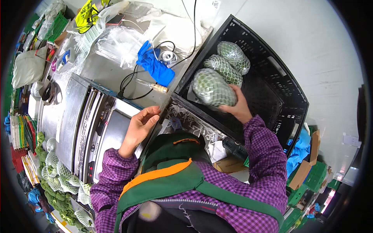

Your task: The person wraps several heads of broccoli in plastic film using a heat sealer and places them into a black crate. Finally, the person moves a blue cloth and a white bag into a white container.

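— So, which hand has the work?

— The right hand [239, 108]. Its fingers are wrapped round the near end of a bundle [211, 88], something green in white net under clear film. The bundle sits in the left corner of the black crate [289, 83].

— Resting on the floor of it, or lifted?

— I cannot tell; the bundle hides what is beneath it. The hand comes in from the person's side, palm against the end that faces them.

— And how does the long axis lie?

— Slanting from the crate's left wall down toward the wrist, so the hand grips one end and the rest points away and to the left. Just beyond it lies a middle bundle [223, 69], then a far bundle [234, 56], all three close together in a row and slanted much the same way. Whether the held one touches the middle one I cannot say; they are at least just beside each other.

— The left hand [140, 125]?

— Grasping nothing. Fingers loose and spread, it rests on the corner of a steel machine [77, 116], well apart from the crate. The right is plainly the nearer to all three bundles.

— Anything else about?

— A blue glove [155, 66] and a black cable [130, 79] on the bench behind the machine, and at the lower left a pile [58, 174] of the same netted greens, not yet filmed as far as I can see.
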Motion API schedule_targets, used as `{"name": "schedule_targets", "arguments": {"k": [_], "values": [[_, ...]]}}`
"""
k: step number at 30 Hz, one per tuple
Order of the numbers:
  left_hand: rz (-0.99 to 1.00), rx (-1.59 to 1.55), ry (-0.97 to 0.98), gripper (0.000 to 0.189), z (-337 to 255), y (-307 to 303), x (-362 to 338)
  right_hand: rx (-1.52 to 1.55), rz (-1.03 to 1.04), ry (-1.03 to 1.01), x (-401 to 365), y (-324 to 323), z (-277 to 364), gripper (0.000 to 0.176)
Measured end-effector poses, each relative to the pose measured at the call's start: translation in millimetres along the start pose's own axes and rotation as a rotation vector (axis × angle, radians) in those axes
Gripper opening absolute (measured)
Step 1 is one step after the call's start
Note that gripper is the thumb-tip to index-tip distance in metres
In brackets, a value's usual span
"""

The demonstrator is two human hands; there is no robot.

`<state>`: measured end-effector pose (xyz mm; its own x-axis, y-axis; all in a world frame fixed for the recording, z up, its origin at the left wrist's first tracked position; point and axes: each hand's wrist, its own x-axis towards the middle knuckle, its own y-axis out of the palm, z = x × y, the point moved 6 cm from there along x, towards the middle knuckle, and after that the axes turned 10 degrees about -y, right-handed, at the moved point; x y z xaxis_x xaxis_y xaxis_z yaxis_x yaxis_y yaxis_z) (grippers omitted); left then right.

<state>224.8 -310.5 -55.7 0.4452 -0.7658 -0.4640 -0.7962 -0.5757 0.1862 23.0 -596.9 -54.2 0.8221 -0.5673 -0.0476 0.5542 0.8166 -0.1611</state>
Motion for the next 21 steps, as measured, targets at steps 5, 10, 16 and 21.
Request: {"name": "schedule_targets", "arguments": {"k": [5,10,16,21], "values": [[0.042,0.101,0.009,0.030,-9.7,25.1,7.1,-0.634,0.027,-0.203,4.4,29.5,-24.2,0.086],[0.001,0.097,0.076,0.023,-15.1,42.4,17.2,-0.353,0.148,-0.052,-1.3,12.1,-18.8,0.064],[-0.078,0.288,0.150,0.015,-19.7,57.1,27.2,-0.508,-0.456,-0.140,27.6,-92.3,-31.1,0.059],[-0.043,0.366,0.336,0.020,-30.8,66.9,17.8,0.755,0.066,0.196,72.9,-54.0,-119.4,0.044]]}}
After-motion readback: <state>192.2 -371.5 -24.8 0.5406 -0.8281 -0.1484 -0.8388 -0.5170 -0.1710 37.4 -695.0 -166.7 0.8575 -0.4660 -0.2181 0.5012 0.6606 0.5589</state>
